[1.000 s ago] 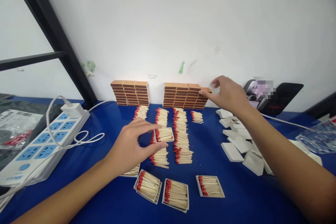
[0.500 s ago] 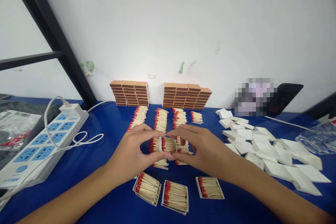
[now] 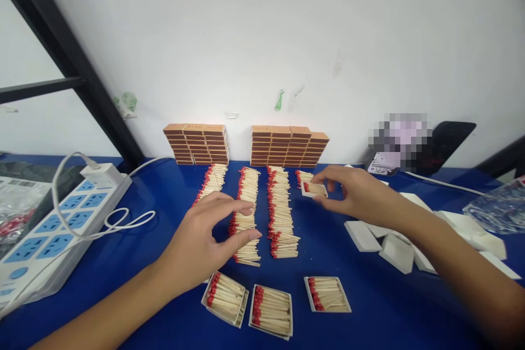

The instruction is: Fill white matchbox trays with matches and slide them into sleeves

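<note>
My right hand (image 3: pixel 346 188) pinches a small white matchbox tray (image 3: pixel 314 194) with red-headed matches in it, close to a short row of matches (image 3: pixel 302 176) at the back. My left hand (image 3: pixel 209 229) hovers over the rows on the left, thumb and fingers apart and nothing between them. Long rows of loose matches (image 3: pixel 281 208) run toward me in the middle, beside another row (image 3: pixel 247 191) to the left. Nearer to me lie filled trays: a stacked pair (image 3: pixel 225 299) at left, a second stack (image 3: pixel 271 310) in the centre and one tray (image 3: pixel 328 294) at right.
Brown matchboxes stand in two stacks, left (image 3: pixel 197 145) and right (image 3: pixel 287 146), by the wall. White empty trays (image 3: pixel 396 251) are heaped at right, near a phone (image 3: pixel 383 163) and a clear plastic bottle (image 3: pixel 498 210). At left is a power strip (image 3: pixel 65 224) with a looped cable.
My right hand has moved away to the right and back, carrying the tray of matches that both hands held. My left hand has let go and stays over the rows.
</note>
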`<state>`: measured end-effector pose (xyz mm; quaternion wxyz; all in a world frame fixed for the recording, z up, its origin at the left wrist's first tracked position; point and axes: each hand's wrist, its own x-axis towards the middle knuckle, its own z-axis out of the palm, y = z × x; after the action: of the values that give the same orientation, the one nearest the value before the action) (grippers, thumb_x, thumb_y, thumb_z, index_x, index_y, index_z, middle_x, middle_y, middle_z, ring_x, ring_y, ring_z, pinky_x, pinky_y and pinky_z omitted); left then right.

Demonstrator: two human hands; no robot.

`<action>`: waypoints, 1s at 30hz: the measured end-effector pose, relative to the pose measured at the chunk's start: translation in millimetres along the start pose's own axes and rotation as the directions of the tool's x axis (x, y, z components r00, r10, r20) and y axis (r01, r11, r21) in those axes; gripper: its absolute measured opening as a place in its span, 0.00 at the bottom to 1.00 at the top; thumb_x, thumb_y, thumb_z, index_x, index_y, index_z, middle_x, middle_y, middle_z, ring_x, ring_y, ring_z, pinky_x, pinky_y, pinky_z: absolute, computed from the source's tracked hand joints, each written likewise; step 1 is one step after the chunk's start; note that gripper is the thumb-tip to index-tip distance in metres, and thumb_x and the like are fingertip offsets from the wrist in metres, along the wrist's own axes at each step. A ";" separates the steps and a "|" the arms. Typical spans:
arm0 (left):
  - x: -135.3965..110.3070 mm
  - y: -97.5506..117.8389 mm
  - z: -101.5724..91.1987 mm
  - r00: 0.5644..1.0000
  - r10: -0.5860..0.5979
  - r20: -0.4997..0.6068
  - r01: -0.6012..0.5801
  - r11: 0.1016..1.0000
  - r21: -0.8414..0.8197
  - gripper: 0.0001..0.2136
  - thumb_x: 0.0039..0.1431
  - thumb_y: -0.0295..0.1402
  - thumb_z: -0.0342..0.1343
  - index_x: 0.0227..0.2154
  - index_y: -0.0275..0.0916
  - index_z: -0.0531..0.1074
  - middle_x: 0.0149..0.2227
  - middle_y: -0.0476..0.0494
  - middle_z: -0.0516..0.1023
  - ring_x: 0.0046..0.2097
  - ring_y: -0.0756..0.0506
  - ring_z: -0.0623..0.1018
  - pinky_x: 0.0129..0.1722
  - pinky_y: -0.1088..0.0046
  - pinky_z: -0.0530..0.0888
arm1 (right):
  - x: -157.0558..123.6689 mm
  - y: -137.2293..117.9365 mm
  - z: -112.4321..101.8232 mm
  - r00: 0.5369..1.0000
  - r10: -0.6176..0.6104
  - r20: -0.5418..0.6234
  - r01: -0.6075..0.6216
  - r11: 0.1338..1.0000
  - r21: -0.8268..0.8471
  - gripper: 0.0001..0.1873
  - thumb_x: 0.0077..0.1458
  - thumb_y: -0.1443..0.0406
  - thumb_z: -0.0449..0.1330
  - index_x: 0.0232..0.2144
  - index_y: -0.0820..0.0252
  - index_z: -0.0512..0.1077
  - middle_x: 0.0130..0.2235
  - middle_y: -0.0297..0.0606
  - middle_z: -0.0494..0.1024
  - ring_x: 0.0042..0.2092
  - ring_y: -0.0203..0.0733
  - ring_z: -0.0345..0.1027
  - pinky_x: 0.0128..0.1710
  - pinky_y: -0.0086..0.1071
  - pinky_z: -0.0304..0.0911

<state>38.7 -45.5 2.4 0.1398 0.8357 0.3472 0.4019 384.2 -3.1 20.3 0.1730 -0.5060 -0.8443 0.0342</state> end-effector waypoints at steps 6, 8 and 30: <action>-0.3 -2.3 2.3 1.000 0.017 0.000 -0.017 1.000 0.005 0.13 0.63 0.36 0.68 0.49 0.44 0.81 0.44 0.44 0.86 0.46 0.43 0.83 0.49 0.63 0.80 | 2.7 15.1 11.4 0.994 -0.016 0.109 0.013 1.000 0.025 0.15 0.61 0.54 0.62 0.45 0.54 0.79 0.38 0.41 0.81 0.37 0.49 0.76 0.37 0.41 0.70; 0.1 -2.2 2.4 1.000 0.015 -0.003 -0.015 1.000 0.004 0.12 0.63 0.36 0.68 0.49 0.43 0.81 0.43 0.44 0.86 0.46 0.43 0.83 0.49 0.64 0.80 | 1.7 14.8 13.3 0.994 -0.010 0.104 0.008 1.000 0.018 0.16 0.62 0.53 0.62 0.47 0.53 0.79 0.40 0.42 0.81 0.38 0.50 0.76 0.38 0.42 0.70; 1.3 -2.2 0.4 0.999 0.038 -0.034 -0.038 0.999 0.002 0.10 0.64 0.32 0.67 0.48 0.43 0.81 0.42 0.45 0.86 0.44 0.44 0.83 0.48 0.65 0.80 | 3.2 16.5 21.0 1.000 0.000 0.026 -0.001 1.000 0.009 0.24 0.72 0.50 0.51 0.53 0.56 0.78 0.50 0.47 0.84 0.46 0.55 0.79 0.45 0.48 0.72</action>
<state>38.5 -42.9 1.8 0.1257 0.8353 0.3340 0.4182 389.9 10.2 -2.4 0.1643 -0.5049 -0.8462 0.0448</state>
